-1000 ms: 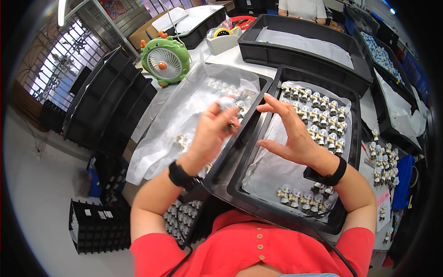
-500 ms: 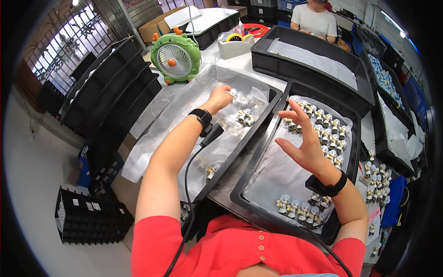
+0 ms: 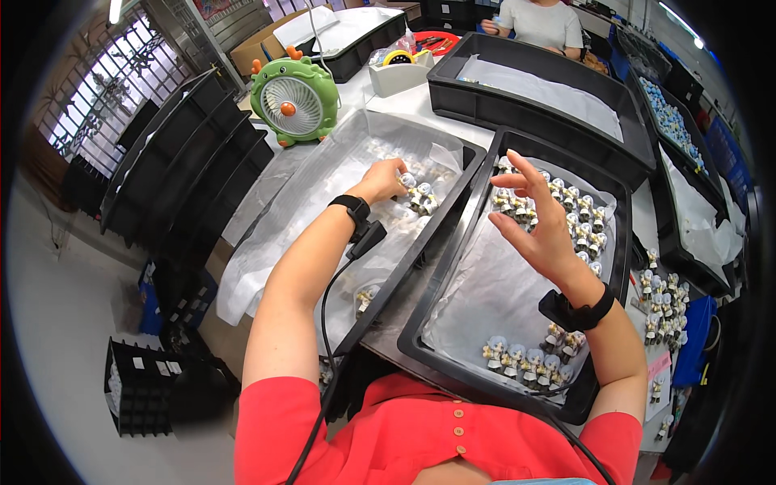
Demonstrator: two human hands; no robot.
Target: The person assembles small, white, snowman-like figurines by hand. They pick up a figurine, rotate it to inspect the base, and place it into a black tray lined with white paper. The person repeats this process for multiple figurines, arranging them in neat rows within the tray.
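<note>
My left hand (image 3: 381,179) reaches into the left tray (image 3: 404,283). Its fingers are closed on a small figurine (image 3: 407,181) with a pale head and a dark base. Right beside it, two more figurines (image 3: 421,198) stand on the tray's white film lining. Over the right tray (image 3: 440,311) hovers my right hand (image 3: 537,222), fingers spread and thumb apart, with nothing in it. Beyond and beside that hand, rows of similar figurines (image 3: 584,217) fill the far right part of the tray; my hand hides some of them. Another cluster (image 3: 529,364) sits at its near end.
A green fan (image 3: 293,101) and a tape dispenser (image 3: 400,74) stand behind the left tray. Another black tray (image 3: 533,105) lies beyond the right one. Loose figurines (image 3: 664,307) cover the table's right side. Stacked black trays (image 3: 174,153) rise at left. A person (image 3: 546,28) sits opposite.
My left hand has moved slightly nearer to me, bringing its figurine up beside the two others. My right hand stays open over the right tray. The view has shifted slightly.
</note>
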